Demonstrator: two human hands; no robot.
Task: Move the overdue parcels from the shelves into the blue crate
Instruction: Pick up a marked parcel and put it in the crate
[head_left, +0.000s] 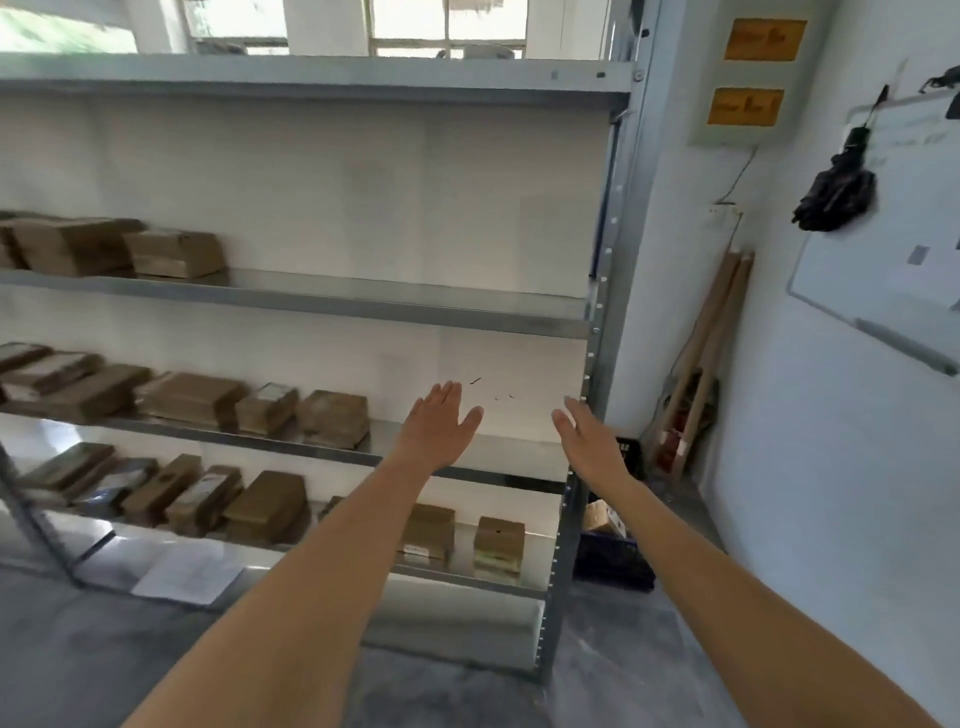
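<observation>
A grey metal shelf unit (332, 301) fills the left and middle of the view. Brown cardboard parcels lie on its boards: two stacks (174, 253) on the upper board, several (332, 418) on the middle board, several more (267, 506) on the lower board, with two small ones (497, 540) at its right end. The dark blue crate (613, 558) stands on the floor just right of the shelf post, with a parcel inside. My left hand (439, 426) and my right hand (587, 434) are stretched out with straight fingers in front of the bare right end of the middle board, holding nothing.
A sheet of paper (187, 571) lies on the bottom board. Wooden sticks (711, 343) lean in the corner behind the crate. A whiteboard (893, 249) and a black folded umbrella (836, 192) hang on the right wall. The floor is grey concrete.
</observation>
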